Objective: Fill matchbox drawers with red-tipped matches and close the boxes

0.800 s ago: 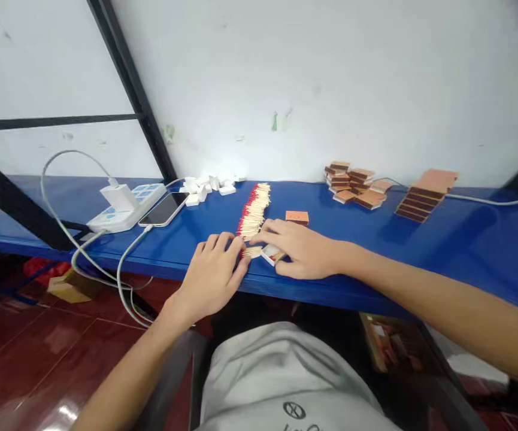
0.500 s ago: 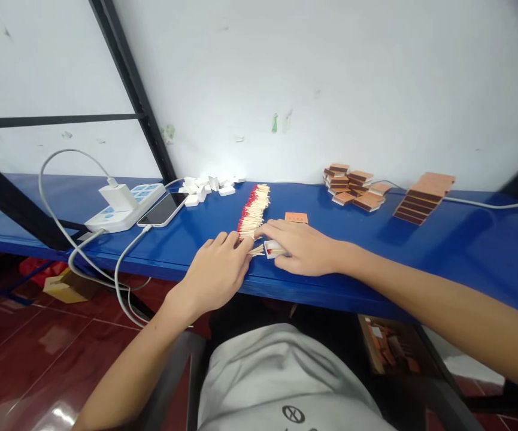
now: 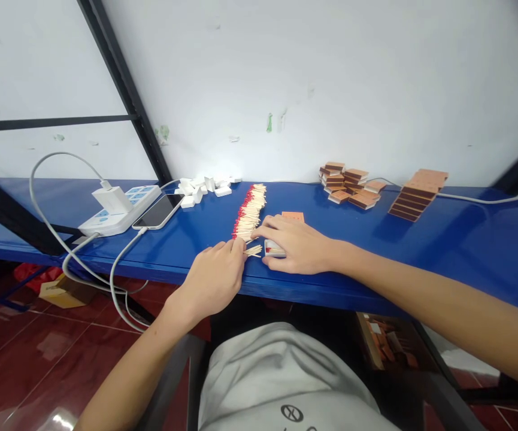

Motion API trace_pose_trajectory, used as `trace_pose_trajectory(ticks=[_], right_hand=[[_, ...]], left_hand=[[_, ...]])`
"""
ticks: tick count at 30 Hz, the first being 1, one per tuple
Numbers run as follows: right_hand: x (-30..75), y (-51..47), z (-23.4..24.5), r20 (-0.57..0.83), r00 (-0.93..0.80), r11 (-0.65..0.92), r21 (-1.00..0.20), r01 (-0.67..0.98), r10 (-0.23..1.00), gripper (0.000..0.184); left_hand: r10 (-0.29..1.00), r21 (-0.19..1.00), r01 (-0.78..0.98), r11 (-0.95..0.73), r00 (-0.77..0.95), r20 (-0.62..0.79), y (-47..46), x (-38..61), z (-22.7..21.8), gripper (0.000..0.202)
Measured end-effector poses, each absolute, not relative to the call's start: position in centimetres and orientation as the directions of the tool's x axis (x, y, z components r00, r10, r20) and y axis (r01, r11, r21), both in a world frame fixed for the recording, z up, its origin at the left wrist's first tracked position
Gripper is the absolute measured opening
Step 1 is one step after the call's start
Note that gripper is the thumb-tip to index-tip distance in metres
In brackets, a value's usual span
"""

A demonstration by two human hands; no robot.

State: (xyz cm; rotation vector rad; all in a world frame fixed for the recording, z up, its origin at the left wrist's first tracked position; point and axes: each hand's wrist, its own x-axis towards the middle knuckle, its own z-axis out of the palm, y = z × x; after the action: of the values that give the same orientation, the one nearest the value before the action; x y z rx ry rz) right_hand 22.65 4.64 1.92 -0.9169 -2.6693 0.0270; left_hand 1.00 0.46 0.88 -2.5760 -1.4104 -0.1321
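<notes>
My left hand point(image 3: 218, 275) is closed on a small bunch of matches point(image 3: 253, 251), whose pale ends poke out to the right of its fingertips. Beside them lies a white matchbox tray point(image 3: 275, 252) with a few red-headed matches inside. My right hand point(image 3: 297, 244) arches over this tray and grips it, its thumb along the near side; one finger reaches left to the end of the match row. That long row of loose matches point(image 3: 250, 214), red heads to the left, runs away from me. An orange matchbox sleeve point(image 3: 293, 216) lies just behind my right hand, partly covered by it.
White trays point(image 3: 205, 187) are heaped at the back left. Several matchboxes point(image 3: 351, 184) are piled at the back right, beside a leaning stack of sleeves point(image 3: 418, 194). A phone point(image 3: 158, 211) and a power strip point(image 3: 121, 215) with cables sit left on the blue table point(image 3: 465, 257).
My left hand has drawn slightly back from my right fingertips, and the bunch of matches in it now fans out more visibly. The view has shifted a little.
</notes>
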Motion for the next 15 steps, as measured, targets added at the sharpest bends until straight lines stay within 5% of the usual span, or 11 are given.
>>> trace_pose_trajectory(ticks=[6,15], right_hand=[[22.3,4.8,1.8,0.316,-0.765,0.823,-0.114,0.556,0.560,0.023],[21.9,4.7,1.9,0.321,-0.779,0.839,-0.117,0.531,0.538,0.023]], left_hand=[[0.822,-0.168,0.840,-0.516,0.541,0.176,0.5,1.0,0.6,0.024],[0.802,-0.208,0.796,-0.568,0.592,0.074,0.7,0.8,2.2,0.023]])
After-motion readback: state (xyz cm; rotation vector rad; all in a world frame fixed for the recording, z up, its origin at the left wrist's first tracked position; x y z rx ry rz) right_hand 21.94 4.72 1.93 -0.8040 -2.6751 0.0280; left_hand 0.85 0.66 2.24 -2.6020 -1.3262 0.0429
